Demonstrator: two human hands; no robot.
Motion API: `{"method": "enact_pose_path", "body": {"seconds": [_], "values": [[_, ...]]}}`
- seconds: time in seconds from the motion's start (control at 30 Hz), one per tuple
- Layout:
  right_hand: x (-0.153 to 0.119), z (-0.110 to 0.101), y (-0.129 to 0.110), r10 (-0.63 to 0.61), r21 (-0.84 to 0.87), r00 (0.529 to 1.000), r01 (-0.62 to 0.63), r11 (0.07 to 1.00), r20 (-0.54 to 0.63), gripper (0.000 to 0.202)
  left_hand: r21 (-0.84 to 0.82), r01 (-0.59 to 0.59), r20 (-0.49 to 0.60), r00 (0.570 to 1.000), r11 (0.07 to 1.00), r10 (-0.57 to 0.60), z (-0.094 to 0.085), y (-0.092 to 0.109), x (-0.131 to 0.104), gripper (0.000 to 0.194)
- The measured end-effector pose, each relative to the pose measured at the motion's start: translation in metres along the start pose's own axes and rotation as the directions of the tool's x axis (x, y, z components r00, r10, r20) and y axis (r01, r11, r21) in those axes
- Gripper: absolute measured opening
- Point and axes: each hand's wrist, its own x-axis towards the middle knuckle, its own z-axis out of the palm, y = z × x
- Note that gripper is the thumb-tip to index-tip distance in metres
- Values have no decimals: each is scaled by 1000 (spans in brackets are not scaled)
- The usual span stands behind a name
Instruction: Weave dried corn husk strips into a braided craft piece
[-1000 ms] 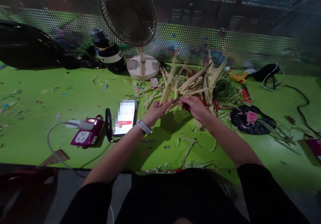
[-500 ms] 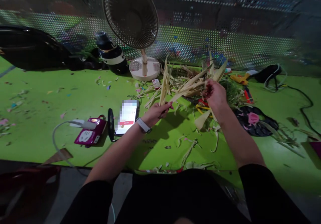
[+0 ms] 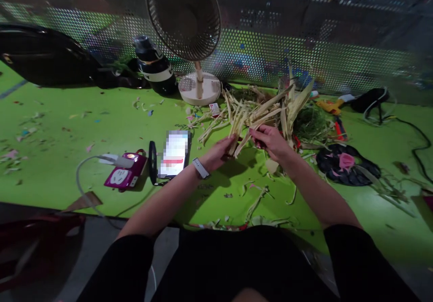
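My left hand, with a pale watch band at the wrist, is closed around the lower ends of a fan of dried corn husk strips. Beside it on the right, my right hand pinches a single pale husk strip that slants down toward the left fingers. Behind both hands lies a heap of dry husks and stalks, with wider husk leaves standing up at its right. Fingers of both hands partly cover the strip ends.
A fan and a dark bottle stand at the back. Left of my hands are a lit phone and a purple power strip. On the right lie a black tray with a pink flower, an orange glue gun and greenery.
My right hand has come left and down from the upright leaves to beside my left hand. The strips in my left hand spread wider and lean right. The view has shifted slightly.
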Motion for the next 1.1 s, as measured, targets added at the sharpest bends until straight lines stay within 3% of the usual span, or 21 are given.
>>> {"method": "enact_pose_path", "body": {"seconds": [0.13,0.33,0.4,0.63,0.8,0.9,0.97,1.03,1.1], "values": [[-4,6,-3,19,-39,997,-16,999,78,41,25,-42,8,999,999,42,-1,-4,2,35],[-5,11,-1,-31,-135,998,39,990,62,40,121,7,65,998,993,-15,0,-6,-2,32],[-4,10,1,-47,-157,998,53,986,40,41,138,10,86,996,990,-22,1,-5,-3,38],[-3,13,7,-41,-173,999,39,984,-8,43,148,-82,196,979,986,52,3,-7,-5,48],[2,9,10,-44,-290,999,34,956,-27,47,260,-136,257,964,956,67,1,-6,-5,37],[-3,-6,-3,-98,-592,995,61,803,-31,44,355,-109,204,978,928,36,-2,-2,-4,27],[-13,-16,-20,-191,-825,981,75,560,-40,46,429,-77,136,991,900,20,-3,0,-5,22],[-26,-22,-35,-244,-877,963,213,431,114,49,499,-46,117,993,865,-14,-3,3,-8,19],[-37,-23,-45,-394,-848,868,434,304,302,42,561,-39,172,983,827,-71,-4,8,-13,20]]}}
